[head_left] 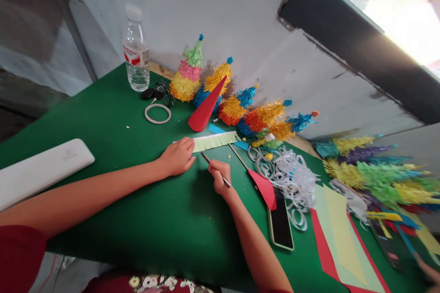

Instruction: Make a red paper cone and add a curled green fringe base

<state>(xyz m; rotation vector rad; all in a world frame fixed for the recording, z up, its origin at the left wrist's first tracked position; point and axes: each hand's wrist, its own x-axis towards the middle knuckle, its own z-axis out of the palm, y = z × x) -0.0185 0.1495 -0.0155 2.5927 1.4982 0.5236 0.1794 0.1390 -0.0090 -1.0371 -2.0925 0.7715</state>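
Observation:
My left hand [178, 156] lies fairly flat on the table, its fingers resting on the left end of a pale green paper strip [215, 142]. Short cuts fringe the strip's lower edge, and a white band runs along its upper edge. Just right of it, my right hand [220, 177] is closed round a slim, pen-like metal tool [205, 158]. The tool's far end points toward the strip, apart from it. Behind the strip stands a plain red paper cone [207, 106]. A thin stick [238, 156] lies beside the strip's right end.
Fringed paper cones [185, 75] line the wall. A water bottle [136, 50], keys [158, 91] and tape ring [157, 113] stand back left; a white case [48, 169] lies left. Rightward are white paper curls [292, 174], a phone [281, 222], coloured sheets [338, 233] and another person's hand [428, 268].

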